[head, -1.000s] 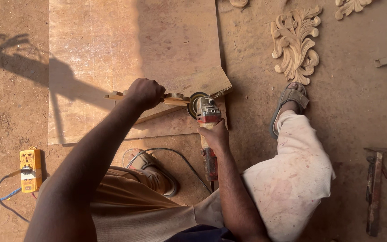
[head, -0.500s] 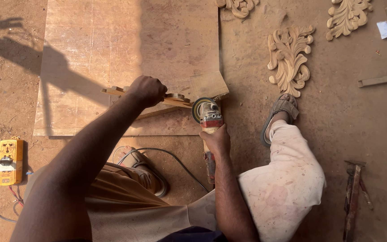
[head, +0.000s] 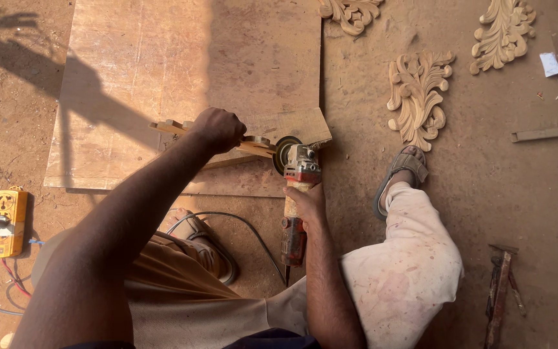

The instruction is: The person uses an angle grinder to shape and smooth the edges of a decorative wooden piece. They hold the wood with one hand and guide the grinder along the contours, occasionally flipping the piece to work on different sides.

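My left hand is closed on a flat carved wooden piece and holds it on edge over a plywood board on the ground. My right hand grips the body of a red and grey angle grinder. Its disc sits against the right end of the wooden piece. The grinder's black cord loops back past my sandalled left foot.
Three carved leaf ornaments lie on the dirt: one near my right foot, one at the top, one at top right. A yellow power socket box sits left. A hammer lies at lower right.
The view has shifted, so everything sits lower and further right in the frame. Both hands keep their grips, and the grinder stays at the end of the wooden piece.
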